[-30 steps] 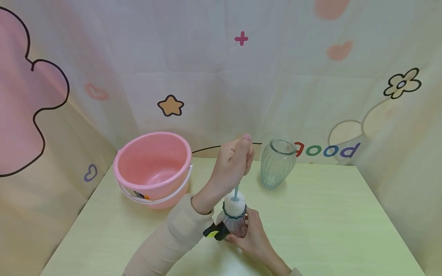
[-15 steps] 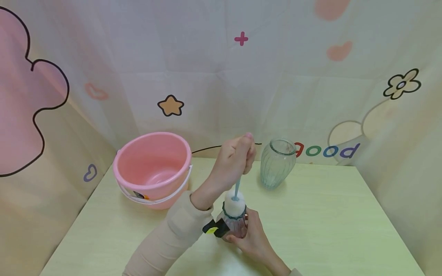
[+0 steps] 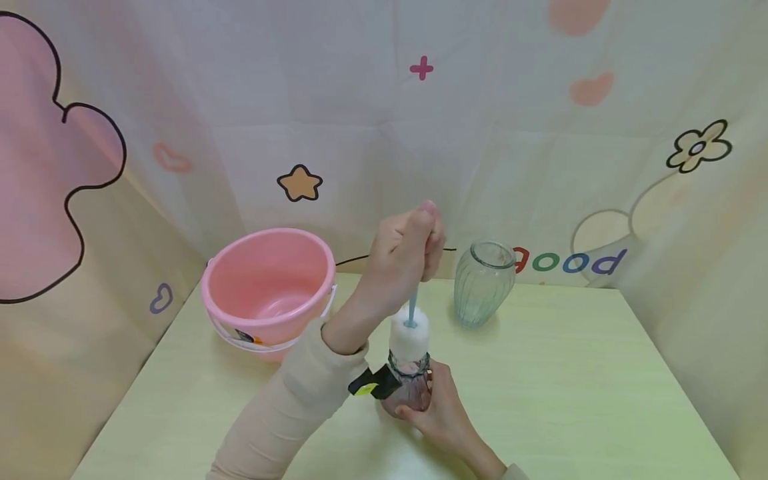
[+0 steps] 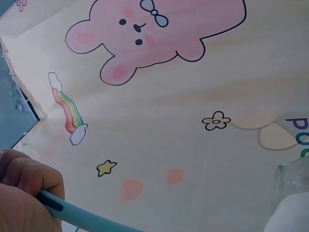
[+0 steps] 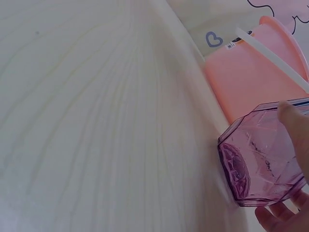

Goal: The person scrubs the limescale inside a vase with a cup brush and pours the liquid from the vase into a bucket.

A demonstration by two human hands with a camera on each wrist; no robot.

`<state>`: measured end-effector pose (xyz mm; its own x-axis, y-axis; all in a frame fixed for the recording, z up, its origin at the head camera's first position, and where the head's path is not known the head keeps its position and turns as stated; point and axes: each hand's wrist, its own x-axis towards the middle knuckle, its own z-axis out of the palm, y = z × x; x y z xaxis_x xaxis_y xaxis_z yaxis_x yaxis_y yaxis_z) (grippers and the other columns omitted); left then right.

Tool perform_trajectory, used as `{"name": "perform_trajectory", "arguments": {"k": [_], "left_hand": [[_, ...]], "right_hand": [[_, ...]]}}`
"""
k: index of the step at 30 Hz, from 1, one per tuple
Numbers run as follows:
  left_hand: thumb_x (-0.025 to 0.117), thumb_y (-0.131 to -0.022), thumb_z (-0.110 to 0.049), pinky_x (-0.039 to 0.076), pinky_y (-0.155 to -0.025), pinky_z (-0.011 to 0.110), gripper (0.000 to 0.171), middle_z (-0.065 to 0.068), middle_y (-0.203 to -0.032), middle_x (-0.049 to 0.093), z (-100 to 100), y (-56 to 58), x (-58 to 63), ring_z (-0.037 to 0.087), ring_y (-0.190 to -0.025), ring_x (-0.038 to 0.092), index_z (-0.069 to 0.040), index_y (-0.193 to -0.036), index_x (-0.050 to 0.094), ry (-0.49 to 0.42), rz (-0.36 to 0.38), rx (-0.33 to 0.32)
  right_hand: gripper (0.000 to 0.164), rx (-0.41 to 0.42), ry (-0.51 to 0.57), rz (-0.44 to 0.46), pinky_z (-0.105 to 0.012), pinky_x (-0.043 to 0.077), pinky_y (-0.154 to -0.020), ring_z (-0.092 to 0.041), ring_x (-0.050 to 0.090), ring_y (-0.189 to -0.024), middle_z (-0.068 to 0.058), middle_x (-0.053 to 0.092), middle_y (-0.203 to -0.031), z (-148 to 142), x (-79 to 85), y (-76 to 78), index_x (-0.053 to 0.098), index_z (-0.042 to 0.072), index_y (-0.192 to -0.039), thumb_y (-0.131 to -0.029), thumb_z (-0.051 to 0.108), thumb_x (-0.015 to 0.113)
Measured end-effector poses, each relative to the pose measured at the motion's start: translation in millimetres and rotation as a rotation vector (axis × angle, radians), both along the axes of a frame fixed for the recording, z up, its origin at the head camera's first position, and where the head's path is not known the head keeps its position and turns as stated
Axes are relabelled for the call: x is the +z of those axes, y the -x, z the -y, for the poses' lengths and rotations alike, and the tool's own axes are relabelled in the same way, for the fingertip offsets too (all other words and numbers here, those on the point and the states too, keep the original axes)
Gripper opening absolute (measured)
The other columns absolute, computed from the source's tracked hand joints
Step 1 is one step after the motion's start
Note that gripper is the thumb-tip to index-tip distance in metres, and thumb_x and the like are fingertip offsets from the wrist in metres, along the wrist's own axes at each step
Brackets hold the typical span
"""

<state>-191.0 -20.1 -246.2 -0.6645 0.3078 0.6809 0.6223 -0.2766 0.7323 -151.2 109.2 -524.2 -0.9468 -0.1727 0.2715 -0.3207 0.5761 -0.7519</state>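
My left hand (image 3: 403, 257) grips the light blue handle of a sponge bottle brush (image 3: 409, 343) in a fist, thumb on top. The brush's white cylindrical sponge stands out of the dark wavy rim of a purple glass vase (image 3: 396, 403); its lower end is inside the neck. Around the vase's lower right side curls my right hand (image 3: 447, 417), holding it. The right wrist view shows the faceted purple vase (image 5: 265, 150) with thumb and fingers on either side. In the left wrist view, the blue handle (image 4: 91, 218) comes out of the curled fingers.
A pink bucket (image 3: 270, 327) with a white handle stands at the back left, partly behind the left sleeve. A clear greenish glass vase (image 3: 483, 293) stands at the back right. A printed curtain (image 3: 360, 153) hangs behind the pale table (image 3: 570, 387).
My left hand has risen with the brush, drawing more of the white sponge up out of the purple vase's neck. My right hand still holds the vase in about the same place.
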Motion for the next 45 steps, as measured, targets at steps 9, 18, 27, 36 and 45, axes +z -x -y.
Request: {"name": "perform_trajectory", "arguments": {"k": [9,18,27,36,45], "left_hand": [[0.031,-0.095,-0.027,0.018,-0.038,0.031,0.040,0.006,-0.048,0.026,11.1,-0.5,7.9,0.019,-0.040,0.024,-0.010,-0.059,0.033,-0.040,-0.010,0.057],[0.030,-0.096,-0.028,0.017,-0.038,0.030,0.041,0.006,-0.047,0.027,28.5,10.5,-12.2,0.018,-0.041,0.025,-0.009,-0.060,0.034,-0.068,-0.048,0.230],[0.032,-0.093,-0.020,0.019,-0.037,0.029,0.039,0.004,-0.046,0.027,33.3,26.6,-58.7,0.018,-0.039,0.025,-0.008,-0.056,0.033,-0.125,-0.041,0.388],[0.031,-0.087,-0.009,0.019,-0.040,0.028,0.029,0.004,-0.049,0.028,31.3,45.6,-101.1,0.017,-0.041,0.024,-0.007,-0.058,0.032,-0.170,-0.017,0.388],[0.030,-0.088,-0.004,0.021,-0.044,0.028,0.032,0.010,-0.050,0.028,37.1,60.6,-127.2,0.020,-0.045,0.025,-0.004,-0.056,0.031,-0.158,0.026,0.316]], "right_hand": [[0.086,-0.003,-0.017,-0.045,-0.037,0.047,-0.077,-0.018,0.044,-0.097,-0.006,0.041,-0.112,1.3,-2.9,-0.4,0.032,0.010,-0.128,-0.061,0.034,0.081],[0.085,-0.016,-0.023,-0.018,-0.037,0.048,-0.077,-0.021,0.045,-0.099,-0.008,0.041,-0.114,2.0,-0.6,-0.6,0.032,0.011,-0.128,-0.062,0.028,0.081],[0.083,-0.012,-0.035,-0.012,-0.036,0.048,-0.077,-0.020,0.045,-0.099,-0.008,0.041,-0.113,2.0,-0.1,-2.0,0.032,0.009,-0.127,-0.063,0.028,0.081],[0.084,-0.009,-0.015,-0.029,-0.037,0.048,-0.077,-0.020,0.046,-0.098,-0.008,0.041,-0.113,3.7,0.4,-2.4,0.032,0.007,-0.127,-0.061,0.024,0.082],[0.084,-0.012,-0.025,-0.028,-0.038,0.048,-0.078,-0.020,0.046,-0.099,-0.009,0.041,-0.112,3.1,0.4,-2.7,0.032,0.007,-0.127,-0.062,0.024,0.082]]}}
